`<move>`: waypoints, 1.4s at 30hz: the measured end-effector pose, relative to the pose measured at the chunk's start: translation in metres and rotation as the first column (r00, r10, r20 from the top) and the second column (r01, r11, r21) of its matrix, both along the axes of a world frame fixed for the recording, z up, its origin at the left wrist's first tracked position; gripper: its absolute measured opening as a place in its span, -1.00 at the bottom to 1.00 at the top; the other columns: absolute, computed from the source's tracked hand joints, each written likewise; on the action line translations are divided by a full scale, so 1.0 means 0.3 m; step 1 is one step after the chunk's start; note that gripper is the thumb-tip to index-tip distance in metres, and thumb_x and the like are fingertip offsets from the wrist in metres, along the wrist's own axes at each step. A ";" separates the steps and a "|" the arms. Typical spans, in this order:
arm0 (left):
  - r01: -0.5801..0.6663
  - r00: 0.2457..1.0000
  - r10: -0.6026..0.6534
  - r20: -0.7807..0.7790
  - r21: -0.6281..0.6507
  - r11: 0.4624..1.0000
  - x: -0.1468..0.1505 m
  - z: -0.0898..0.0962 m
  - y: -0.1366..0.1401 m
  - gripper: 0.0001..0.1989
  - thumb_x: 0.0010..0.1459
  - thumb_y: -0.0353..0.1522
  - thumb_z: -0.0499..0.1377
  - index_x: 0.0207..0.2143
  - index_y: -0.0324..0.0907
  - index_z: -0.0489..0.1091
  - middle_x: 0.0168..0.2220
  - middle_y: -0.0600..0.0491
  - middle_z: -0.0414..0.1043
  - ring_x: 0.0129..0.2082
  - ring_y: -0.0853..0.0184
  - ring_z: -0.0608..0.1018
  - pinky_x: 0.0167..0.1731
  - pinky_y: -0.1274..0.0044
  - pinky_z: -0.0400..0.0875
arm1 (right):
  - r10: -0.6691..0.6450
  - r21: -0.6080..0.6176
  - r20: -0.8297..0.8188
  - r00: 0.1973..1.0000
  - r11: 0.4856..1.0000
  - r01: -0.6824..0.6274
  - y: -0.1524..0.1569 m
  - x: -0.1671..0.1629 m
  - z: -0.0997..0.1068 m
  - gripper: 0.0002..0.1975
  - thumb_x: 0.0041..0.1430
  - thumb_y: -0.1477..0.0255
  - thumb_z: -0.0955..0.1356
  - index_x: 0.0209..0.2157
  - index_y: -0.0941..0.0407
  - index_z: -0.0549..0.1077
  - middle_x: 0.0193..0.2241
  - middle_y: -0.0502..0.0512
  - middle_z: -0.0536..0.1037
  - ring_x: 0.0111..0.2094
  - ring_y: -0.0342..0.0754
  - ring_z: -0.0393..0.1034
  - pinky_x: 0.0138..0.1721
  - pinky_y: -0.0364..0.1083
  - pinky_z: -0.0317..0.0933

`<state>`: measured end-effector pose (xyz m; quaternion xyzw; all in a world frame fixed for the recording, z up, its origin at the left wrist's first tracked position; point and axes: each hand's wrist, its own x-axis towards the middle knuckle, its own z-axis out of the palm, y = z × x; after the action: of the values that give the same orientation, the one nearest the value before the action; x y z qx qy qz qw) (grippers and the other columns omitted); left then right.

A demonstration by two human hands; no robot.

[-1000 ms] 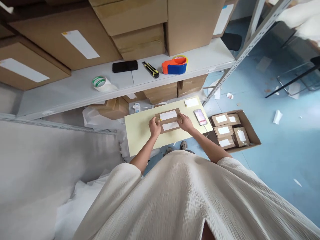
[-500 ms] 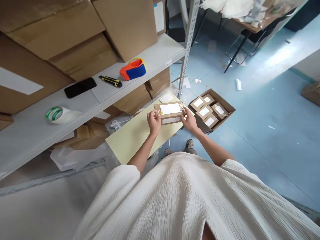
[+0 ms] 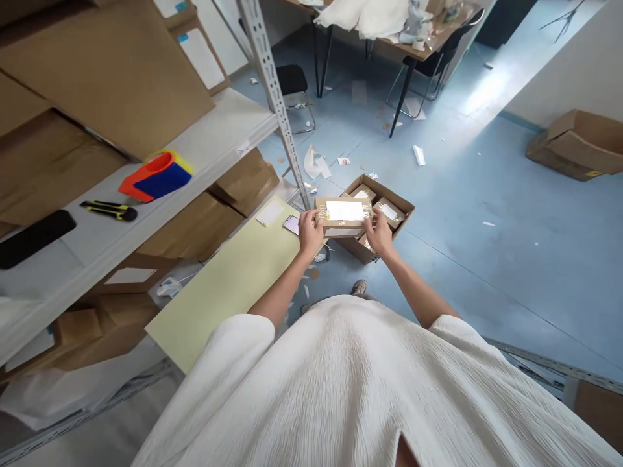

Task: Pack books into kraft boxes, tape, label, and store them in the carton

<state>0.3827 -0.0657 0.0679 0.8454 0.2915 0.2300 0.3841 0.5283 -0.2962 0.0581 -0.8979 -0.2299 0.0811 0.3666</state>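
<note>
Now both hands, left hand [image 3: 310,232] and right hand [image 3: 379,232], grip stacked labelled parcels [image 3: 343,216] above floor carton [image 3: 400,209]; lowering in needs level hold.

A stockroom where we pack parcels

Left of our grip we see a metal shelf rack [image 3: 272,84] stacked with big cardboard cartons [image 3: 102,71], and on its shelf a tape dispenser [image 3: 156,175] and a utility knife [image 3: 108,209]. Just beyond our grip an open box [image 3: 389,194] of small labelled parcels sits on the blue floor [image 3: 487,214], which is littered with paper scraps; farther off stands a cluttered table [image 3: 413,32].
</note>
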 end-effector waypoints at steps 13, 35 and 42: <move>0.181 0.916 -0.320 -0.244 -0.460 0.869 0.630 -0.468 -0.263 -0.54 0.34 -0.49 0.26 0.27 -0.16 0.51 0.20 -0.20 0.68 0.20 0.14 0.72 0.25 0.27 0.62 | -0.354 -0.225 -0.278 0.893 0.928 0.298 -0.417 0.341 -0.306 -0.19 0.43 -0.04 0.21 0.48 0.18 0.32 0.16 0.42 0.68 0.10 0.33 0.63 0.16 0.20 0.48; 0.209 0.885 -0.393 -0.250 -0.542 0.814 0.737 -1.171 -0.327 -0.48 0.11 -0.61 0.23 0.12 -0.13 0.51 0.21 -0.12 0.59 0.28 0.05 0.58 0.40 0.20 0.45 | -0.499 -0.262 -0.483 0.720 0.866 0.425 -0.442 0.351 -0.988 -0.29 0.20 0.00 0.38 0.20 0.21 0.56 0.06 0.36 0.66 0.09 0.27 0.52 0.18 0.19 0.44; 0.204 0.889 -0.383 -0.249 -0.534 0.820 0.737 -1.078 -0.330 -0.49 0.08 -0.62 0.23 0.09 -0.12 0.50 0.26 -0.14 0.56 0.32 0.02 0.56 0.45 0.18 0.39 | -0.364 -0.100 -0.590 0.721 0.919 0.382 -0.391 0.362 -0.879 -0.49 0.06 0.07 0.46 -0.06 0.13 0.59 -0.08 0.25 0.69 0.03 0.25 0.51 0.15 0.17 0.46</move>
<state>0.6039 -0.1646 -0.2555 0.7806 0.2672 -0.0673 0.5610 0.6369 -0.4135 -0.2057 -0.8482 0.0813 0.2809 0.4417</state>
